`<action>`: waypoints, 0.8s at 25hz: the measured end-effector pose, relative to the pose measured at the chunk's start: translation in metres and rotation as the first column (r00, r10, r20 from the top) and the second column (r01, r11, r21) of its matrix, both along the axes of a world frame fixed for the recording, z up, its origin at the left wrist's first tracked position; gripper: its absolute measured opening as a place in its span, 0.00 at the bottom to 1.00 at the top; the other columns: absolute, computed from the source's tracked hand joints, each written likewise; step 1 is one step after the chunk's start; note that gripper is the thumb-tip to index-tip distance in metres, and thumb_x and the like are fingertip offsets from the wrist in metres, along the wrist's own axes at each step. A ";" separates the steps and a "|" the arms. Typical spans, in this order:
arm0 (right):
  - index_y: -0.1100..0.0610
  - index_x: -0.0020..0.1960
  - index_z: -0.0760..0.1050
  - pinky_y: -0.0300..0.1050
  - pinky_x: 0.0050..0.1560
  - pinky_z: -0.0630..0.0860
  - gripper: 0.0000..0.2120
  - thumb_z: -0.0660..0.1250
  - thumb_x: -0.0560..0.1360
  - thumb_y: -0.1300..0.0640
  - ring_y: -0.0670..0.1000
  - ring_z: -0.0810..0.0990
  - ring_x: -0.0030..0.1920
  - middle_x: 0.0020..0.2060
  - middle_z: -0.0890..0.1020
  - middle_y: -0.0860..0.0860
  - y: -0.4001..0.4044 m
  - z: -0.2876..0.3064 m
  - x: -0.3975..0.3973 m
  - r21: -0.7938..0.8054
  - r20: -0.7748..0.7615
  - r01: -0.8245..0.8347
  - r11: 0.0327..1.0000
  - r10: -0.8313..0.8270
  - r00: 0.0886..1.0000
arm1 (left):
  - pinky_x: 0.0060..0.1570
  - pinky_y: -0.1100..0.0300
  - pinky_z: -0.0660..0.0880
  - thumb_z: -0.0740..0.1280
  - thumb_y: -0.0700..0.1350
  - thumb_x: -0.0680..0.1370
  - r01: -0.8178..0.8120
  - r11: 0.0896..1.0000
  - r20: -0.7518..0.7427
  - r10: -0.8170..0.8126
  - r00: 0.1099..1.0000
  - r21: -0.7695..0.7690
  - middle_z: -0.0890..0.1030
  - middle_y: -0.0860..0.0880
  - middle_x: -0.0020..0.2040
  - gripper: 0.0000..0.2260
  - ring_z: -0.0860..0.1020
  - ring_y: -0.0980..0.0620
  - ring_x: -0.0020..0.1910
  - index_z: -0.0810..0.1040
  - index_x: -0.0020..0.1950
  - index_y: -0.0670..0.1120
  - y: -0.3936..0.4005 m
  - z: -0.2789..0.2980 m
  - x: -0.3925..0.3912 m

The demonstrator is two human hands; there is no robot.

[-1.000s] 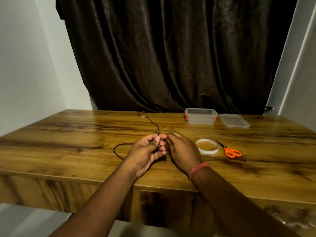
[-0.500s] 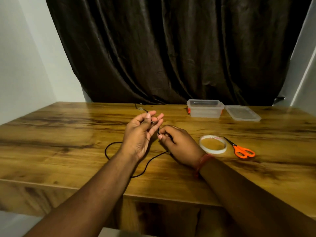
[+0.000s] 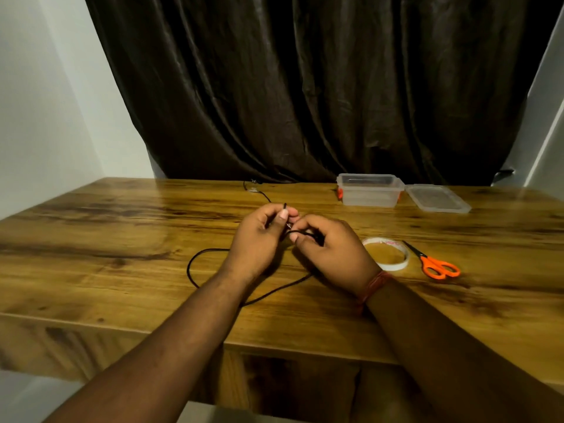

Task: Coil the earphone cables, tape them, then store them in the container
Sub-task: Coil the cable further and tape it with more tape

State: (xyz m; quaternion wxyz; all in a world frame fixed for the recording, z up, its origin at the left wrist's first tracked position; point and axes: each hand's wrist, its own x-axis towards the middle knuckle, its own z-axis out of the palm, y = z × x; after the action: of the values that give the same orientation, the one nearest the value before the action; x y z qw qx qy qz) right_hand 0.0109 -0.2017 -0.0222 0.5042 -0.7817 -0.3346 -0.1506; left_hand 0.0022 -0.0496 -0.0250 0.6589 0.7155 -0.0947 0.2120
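Earphone cable [image 3: 195, 261], thin and black, runs between both hands over the middle of the desk [image 3: 91, 239]. The left hand [image 3: 259, 239] has its fingers curled round one stretch of it, thumb pressed on top, and a short black end sticks up just above the fingertips. The right hand [image 3: 332, 248], touching the left at the fingertips, pinches the next stretch, a small bend of cable showing across its fingers. From under the left hand the cable sweeps out to the left in a wide loop lying on the desk, passes beneath the left forearm and comes back up toward the right wrist, which wears a reddish band [image 3: 374, 285]. A further strand trails from the hands toward the far edge of the desk.

Just right of the right hand lies a roll of tape [image 3: 386, 254] flat on the wood, and beside that a pair of orange-handled scissors [image 3: 433, 264]. Farther back stands the clear container [image 3: 369, 190], uncovered, with its lid [image 3: 436, 198] lying next to it on the right. A dark curtain [image 3: 305, 87] hangs behind the desk.
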 end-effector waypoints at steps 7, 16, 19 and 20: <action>0.60 0.47 0.76 0.47 0.36 0.77 0.07 0.60 0.81 0.64 0.50 0.78 0.32 0.35 0.79 0.57 -0.003 0.007 0.000 0.565 -0.342 -0.133 0.815 0.377 0.861 | 0.43 0.66 0.74 0.61 0.43 0.83 -0.035 0.966 0.013 0.033 0.999 0.256 0.83 0.52 0.43 0.10 0.80 0.59 0.43 0.82 0.49 0.47 -0.010 0.004 -0.017; 0.59 0.47 0.77 0.44 0.27 0.69 0.06 0.63 0.80 0.62 0.48 0.73 0.27 0.33 0.81 0.49 -0.012 0.011 0.003 0.500 -0.224 -0.122 0.857 0.264 0.938 | 0.49 0.59 0.79 0.62 0.40 0.82 -0.004 0.955 0.106 -0.029 0.994 0.298 0.82 0.47 0.42 0.08 0.82 0.53 0.42 0.81 0.49 0.43 -0.003 0.008 -0.018; 0.53 0.45 0.81 0.48 0.48 0.78 0.05 0.68 0.77 0.60 0.51 0.81 0.44 0.42 0.82 0.52 -0.014 0.010 0.008 0.295 0.038 0.011 0.955 -0.023 0.999 | 0.46 0.58 0.79 0.60 0.40 0.83 0.188 0.967 -0.062 -0.180 0.982 0.173 0.80 0.46 0.40 0.09 0.80 0.53 0.39 0.81 0.49 0.44 -0.006 0.008 -0.025; 0.52 0.45 0.81 0.43 0.49 0.77 0.05 0.69 0.77 0.60 0.49 0.80 0.45 0.42 0.81 0.51 -0.014 0.009 0.009 0.261 0.079 0.067 0.963 -0.090 0.993 | 0.44 0.60 0.78 0.59 0.40 0.83 0.256 0.957 -0.104 -0.242 0.965 0.138 0.79 0.45 0.40 0.10 0.79 0.54 0.38 0.80 0.50 0.43 -0.007 0.008 -0.028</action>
State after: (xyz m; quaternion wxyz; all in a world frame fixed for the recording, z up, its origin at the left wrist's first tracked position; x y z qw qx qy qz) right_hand 0.0194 -0.2156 -0.0129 0.5797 -0.7144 -0.3034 -0.2478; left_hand -0.0254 -0.0561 -0.0167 0.6281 0.7539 -0.1712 0.0884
